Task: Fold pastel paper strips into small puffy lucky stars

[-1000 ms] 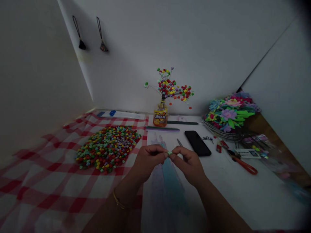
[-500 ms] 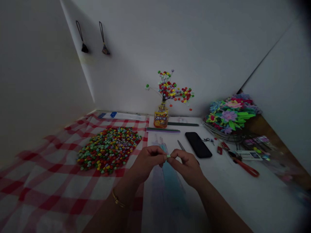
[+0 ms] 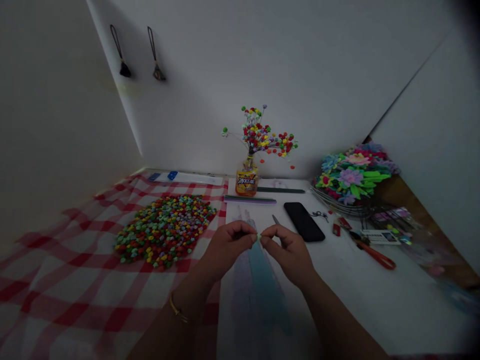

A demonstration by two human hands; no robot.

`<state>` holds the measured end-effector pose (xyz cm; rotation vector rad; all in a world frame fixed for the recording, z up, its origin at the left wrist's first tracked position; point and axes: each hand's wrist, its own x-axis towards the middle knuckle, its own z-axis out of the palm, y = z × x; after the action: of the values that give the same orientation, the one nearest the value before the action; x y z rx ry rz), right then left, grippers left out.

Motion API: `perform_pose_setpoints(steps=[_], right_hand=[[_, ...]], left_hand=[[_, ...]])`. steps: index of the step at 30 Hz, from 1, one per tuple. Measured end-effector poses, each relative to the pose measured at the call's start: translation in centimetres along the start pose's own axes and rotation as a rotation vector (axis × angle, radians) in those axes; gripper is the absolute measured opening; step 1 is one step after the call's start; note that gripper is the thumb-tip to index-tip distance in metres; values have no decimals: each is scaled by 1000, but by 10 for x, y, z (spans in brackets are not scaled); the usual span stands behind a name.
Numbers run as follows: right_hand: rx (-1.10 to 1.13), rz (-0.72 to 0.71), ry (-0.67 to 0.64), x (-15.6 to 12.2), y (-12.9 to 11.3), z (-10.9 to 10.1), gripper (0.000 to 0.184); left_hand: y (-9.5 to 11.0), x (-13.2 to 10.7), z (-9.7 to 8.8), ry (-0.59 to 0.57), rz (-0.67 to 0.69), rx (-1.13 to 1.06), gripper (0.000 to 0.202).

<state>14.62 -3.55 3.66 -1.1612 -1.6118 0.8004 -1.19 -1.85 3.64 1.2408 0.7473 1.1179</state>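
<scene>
My left hand [image 3: 227,247] and my right hand [image 3: 290,252] meet over the white table, fingertips pinched together on a tiny pale green paper star [image 3: 258,236]. Beneath them lie long paper strips [image 3: 262,285] in blue and pale purple. To the left, a heap of small coloured paper stars [image 3: 165,229] rests on the red-and-white checked cloth [image 3: 75,280]. A gold bracelet circles my left wrist.
A bottle with a bouquet of stars on wires [image 3: 248,177] stands at the back. A black phone [image 3: 304,221], small scissors, red-handled pliers [image 3: 375,253] and a basket of paper flowers [image 3: 354,175] lie to the right. Two strip packs [image 3: 250,199] lie near the bottle.
Both hands stayed pinched together on the small green piece, with only slight finger movement; less of the piece shows now. The view shifted a little.
</scene>
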Motion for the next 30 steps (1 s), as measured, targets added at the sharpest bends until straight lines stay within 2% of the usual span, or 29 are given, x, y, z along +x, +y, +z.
perform_pose_setpoints(steps=[10,16,20,24,30], right_hand=[[23,-21,53,-2,3,6,11],[-156,-34,41,2,-1,1,10],[-243,-38,-13,4,-1,-2,8],[-158,5,-77,5,0,-2,9],[97,95,7,2,3,1,11]], left_hand=[[-3,0,6,23,11,-46,10],[-1,0,1,-59,32,128,5],[1,1,-1,-45,46,323,5],[2,0,-3,-35,67,416,10],[-5,1,-1,29,97,277,23]])
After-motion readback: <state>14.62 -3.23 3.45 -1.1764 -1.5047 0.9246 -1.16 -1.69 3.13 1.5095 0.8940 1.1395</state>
